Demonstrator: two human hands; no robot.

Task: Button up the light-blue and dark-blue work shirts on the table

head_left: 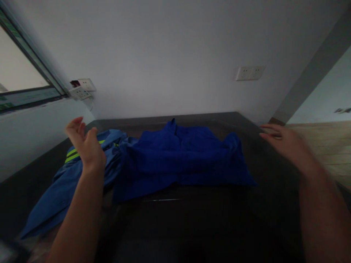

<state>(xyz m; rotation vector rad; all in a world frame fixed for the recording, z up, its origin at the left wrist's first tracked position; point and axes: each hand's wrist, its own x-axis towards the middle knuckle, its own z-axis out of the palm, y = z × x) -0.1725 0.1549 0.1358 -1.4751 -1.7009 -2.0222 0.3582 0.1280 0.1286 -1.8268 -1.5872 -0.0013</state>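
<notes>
A bright blue garment (pixel 175 160) lies across the dark table, its near part folded over and its lower edge uneven. To its left rests a duller blue garment (pixel 63 193) with yellow-green stripes, bunched at the top and spread toward me. My left hand (pixel 87 144) is raised over the striped garment, fingers curled loosely and apart, holding nothing. Off the right end of the bright blue cloth hovers my right hand (pixel 285 142), somewhat blurred, with thumb and fingers parted and nothing between them. Neither hand appears to grip any cloth.
The dark glossy table (pixel 214 219) stands against a pale wall (pixel 164 73). Wall sockets (pixel 250 73) are at the right, and a socket block (pixel 80 92) is at the left near a window frame (pixel 35 62). Light wooden flooring (pixel 326 146) shows at the right.
</notes>
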